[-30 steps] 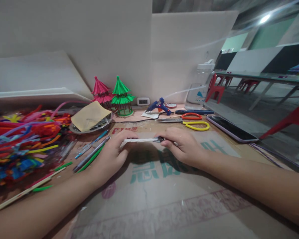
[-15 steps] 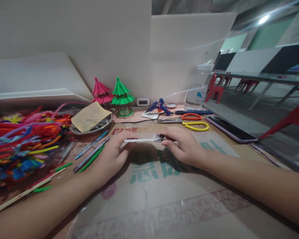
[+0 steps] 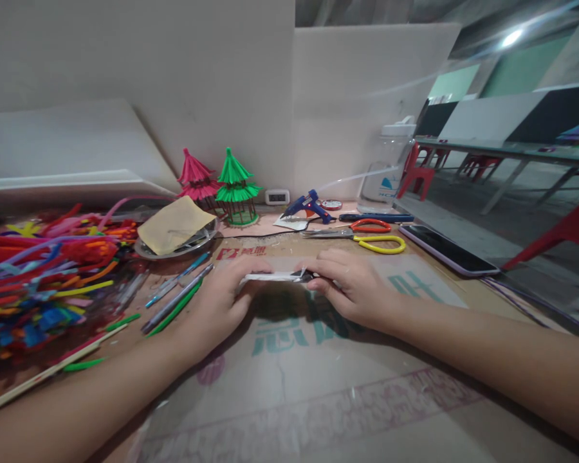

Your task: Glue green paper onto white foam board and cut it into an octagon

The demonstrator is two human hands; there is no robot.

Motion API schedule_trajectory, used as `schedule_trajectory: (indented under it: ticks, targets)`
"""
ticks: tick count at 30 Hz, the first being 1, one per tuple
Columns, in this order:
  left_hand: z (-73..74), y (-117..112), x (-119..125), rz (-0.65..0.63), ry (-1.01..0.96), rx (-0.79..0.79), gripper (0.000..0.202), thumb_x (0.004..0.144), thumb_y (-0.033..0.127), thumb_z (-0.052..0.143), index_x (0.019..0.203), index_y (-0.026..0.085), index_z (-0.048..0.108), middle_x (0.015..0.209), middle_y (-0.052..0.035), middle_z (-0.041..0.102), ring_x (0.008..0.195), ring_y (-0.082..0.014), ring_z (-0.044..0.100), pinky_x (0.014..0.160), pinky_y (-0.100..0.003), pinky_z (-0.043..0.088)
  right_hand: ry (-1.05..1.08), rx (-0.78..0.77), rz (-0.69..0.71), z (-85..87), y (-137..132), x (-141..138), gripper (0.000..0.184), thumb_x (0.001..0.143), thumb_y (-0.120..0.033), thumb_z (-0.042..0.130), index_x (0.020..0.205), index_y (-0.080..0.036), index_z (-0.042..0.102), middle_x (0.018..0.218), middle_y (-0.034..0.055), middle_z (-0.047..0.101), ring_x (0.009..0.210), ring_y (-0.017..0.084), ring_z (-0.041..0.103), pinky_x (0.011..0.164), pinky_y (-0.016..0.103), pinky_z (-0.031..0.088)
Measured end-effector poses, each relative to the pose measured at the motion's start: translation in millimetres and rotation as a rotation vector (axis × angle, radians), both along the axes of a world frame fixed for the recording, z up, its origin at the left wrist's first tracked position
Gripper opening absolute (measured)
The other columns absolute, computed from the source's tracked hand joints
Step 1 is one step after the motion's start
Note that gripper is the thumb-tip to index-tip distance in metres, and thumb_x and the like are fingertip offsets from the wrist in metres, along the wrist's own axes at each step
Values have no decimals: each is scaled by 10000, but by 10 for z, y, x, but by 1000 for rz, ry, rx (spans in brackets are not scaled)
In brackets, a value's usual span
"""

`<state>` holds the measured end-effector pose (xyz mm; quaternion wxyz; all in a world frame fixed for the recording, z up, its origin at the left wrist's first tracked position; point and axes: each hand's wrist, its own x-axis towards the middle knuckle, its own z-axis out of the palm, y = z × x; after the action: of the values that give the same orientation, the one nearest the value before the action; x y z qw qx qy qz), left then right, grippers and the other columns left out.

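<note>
Crowding the left of the worktop point(image 3: 477, 292) are a heap of coloured pipe cleaners point(image 3: 43, 276) and pens point(image 3: 176, 296); scissors point(image 3: 371, 239), a glue gun point(image 3: 309, 206) and a phone point(image 3: 448, 249) lie behind and to the right. Bare cardboard sheet point(image 3: 318, 386) spreads open toward the near edge. Between them, just above the sheet, the left hand point(image 3: 222, 302) and right hand point(image 3: 354, 289) each pinch one end of a thin white strip point(image 3: 270, 277), fingers closed on it.

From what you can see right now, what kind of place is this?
Probably a craft workshop: a pile of coloured pipe cleaners, a blue glue gun, scissors and two small paper pagoda models lie on the cardboard-covered table.
</note>
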<state>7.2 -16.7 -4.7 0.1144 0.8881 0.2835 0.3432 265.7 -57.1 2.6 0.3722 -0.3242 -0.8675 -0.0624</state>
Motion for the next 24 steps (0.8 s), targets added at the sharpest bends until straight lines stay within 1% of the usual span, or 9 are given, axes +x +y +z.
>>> schedule_trajectory:
  ticks: [5,10,16,20,24]
  targets:
    - [3,7,9,14,-1,-8,214,955,127,488,1103,234,601,1081,-28,685,1017,-187,640,901,-318,490,9,26,-5,-10,8,1,307,1031,-261,440,1090,-96,693,758,57,630,700,175,524,648,289,408]
    - [-12,14,10,-1,-5,-6,237,960,125,481,1125,248,598,1114,-25,681,1059,-189,634,935,-331,479,18,7,-9,-11,7,6,312,1036,-251,424,1073,-117,703,732,41,614,679,168,522,629,282,399]
    - [-16,15,9,54,-18,-65,196,982,200,492,1137,245,603,1104,-25,682,1058,-194,632,940,-338,483,83,-13,-31,-31,32,31,313,1021,-290,458,1113,-86,677,811,77,658,750,197,578,677,310,443]
    - [-7,12,22,51,0,-33,219,964,157,491,1134,246,598,1108,-22,685,1044,-185,635,928,-323,489,52,-39,-32,-22,24,20,307,1019,-291,453,1114,-98,673,827,80,670,752,202,580,675,316,447]
    - [8,-6,27,6,44,43,293,922,89,475,1133,246,605,1113,-23,692,1027,-186,644,908,-316,500,21,-6,-16,-10,-9,-35,331,1037,-322,427,1120,-106,664,811,73,655,746,200,558,677,317,440]
